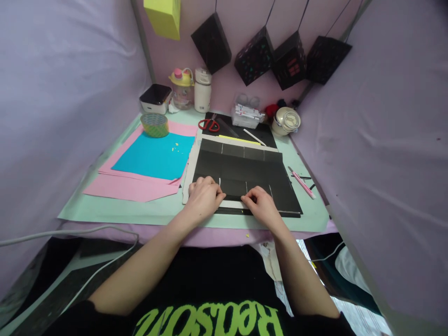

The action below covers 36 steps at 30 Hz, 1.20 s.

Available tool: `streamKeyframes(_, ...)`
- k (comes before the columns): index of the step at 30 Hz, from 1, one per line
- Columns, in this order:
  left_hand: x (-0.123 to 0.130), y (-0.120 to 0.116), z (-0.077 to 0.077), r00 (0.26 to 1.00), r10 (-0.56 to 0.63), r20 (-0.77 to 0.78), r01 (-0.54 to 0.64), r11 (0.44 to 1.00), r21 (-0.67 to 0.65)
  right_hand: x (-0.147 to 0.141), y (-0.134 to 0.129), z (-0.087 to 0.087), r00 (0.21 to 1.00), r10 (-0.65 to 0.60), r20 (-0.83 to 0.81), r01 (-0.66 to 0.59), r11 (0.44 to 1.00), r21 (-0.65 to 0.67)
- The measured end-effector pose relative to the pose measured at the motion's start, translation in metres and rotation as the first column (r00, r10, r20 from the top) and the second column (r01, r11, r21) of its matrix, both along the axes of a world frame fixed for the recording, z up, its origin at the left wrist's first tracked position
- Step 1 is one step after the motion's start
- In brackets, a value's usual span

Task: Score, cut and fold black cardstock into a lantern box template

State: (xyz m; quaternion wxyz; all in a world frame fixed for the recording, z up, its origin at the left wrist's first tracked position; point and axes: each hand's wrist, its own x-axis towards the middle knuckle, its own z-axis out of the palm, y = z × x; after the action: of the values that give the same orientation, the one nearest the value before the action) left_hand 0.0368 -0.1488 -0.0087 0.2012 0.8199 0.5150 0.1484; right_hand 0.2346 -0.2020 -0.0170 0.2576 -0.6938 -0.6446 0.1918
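A black paper sheet (238, 169) with short white slits or lines lies on a pale board (191, 170). At its near edge, my left hand (206, 195) has its fingers pressed together on a narrow flap of the sheet. Further right along the same edge, my right hand (261, 203) pinches the flap between thumb and fingers. The flap between both hands looks folded up. More black paper shows beneath the board at the front.
Blue paper (154, 156) and pink sheets (129, 187) lie left, with a tape roll (155, 126). Red scissors (209, 125), a marker box (247, 116) and a white bottle (202, 91) stand behind. A pink cutter (303, 183) lies right. Black paper boxes (254, 57) hang above.
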Motion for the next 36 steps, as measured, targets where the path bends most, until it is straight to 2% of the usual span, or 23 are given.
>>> streamKeyframes(5, -0.003, 0.002, -0.003, 1.0, -0.006, 0.028, 0.006, 1.0, -0.004, -0.001, 0.001, 0.001, 1.0, -0.011, 0.017, 0.011, 1.0, -0.019)
streamKeyframes(12, -0.01, 0.0, -0.009, 0.99, -0.091, 0.109, 0.088, 0.996, 0.033, 0.001, -0.006, -0.001, 0.999, 0.025, -0.032, -0.024, 0.999, 0.041)
streamKeyframes(20, -0.004, -0.001, -0.005, 0.997, -0.048, 0.06, 0.048, 0.999, 0.0, -0.005, -0.009, 0.001, 0.995, 0.017, -0.099, -0.01, 0.998, 0.069)
streamKeyframes(27, 0.0, -0.001, -0.003, 0.999, -0.012, 0.052, 0.012, 1.0, 0.008, -0.011, -0.004, -0.005, 0.998, -0.064, 0.028, 0.063, 0.997, 0.053)
streamKeyframes(36, 0.009, -0.003, 0.001, 0.997, 0.038, -0.072, -0.034, 0.998, 0.055, -0.012, 0.002, -0.005, 0.982, -0.081, 0.173, 0.08, 0.997, 0.011)
